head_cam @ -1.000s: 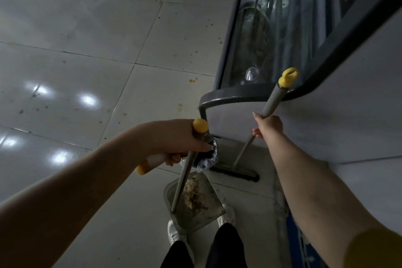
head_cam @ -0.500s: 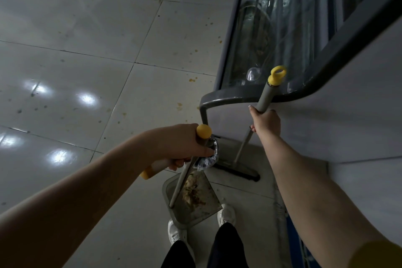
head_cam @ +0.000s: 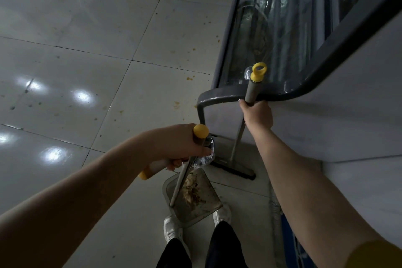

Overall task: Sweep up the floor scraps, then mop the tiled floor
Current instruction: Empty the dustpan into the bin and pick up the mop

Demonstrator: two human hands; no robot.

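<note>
My left hand (head_cam: 180,146) grips the yellow-capped handle of a grey dustpan (head_cam: 202,206) that rests on the floor by my shoes, with a heap of brownish scraps (head_cam: 191,189) in it. The same hand also holds a white bottle with a yellow end (head_cam: 150,169) and a crumpled clear bottle (head_cam: 205,156). My right hand (head_cam: 257,115) is closed around the grey broom handle (head_cam: 253,87) just below its yellow loop. The black broom head (head_cam: 232,168) lies on the tiles against the base of the counter.
A glass-fronted display counter (head_cam: 304,35) with a grey frame fills the right side. Pale floor tiles (head_cam: 87,50) spread left, dotted with small yellow and brown scraps (head_cam: 189,78). My white shoes (head_cam: 171,230) stand either side of the dustpan.
My right hand has slid up and left with the broom handle, tipping it more upright. The dustpan and left hand have shifted slightly.
</note>
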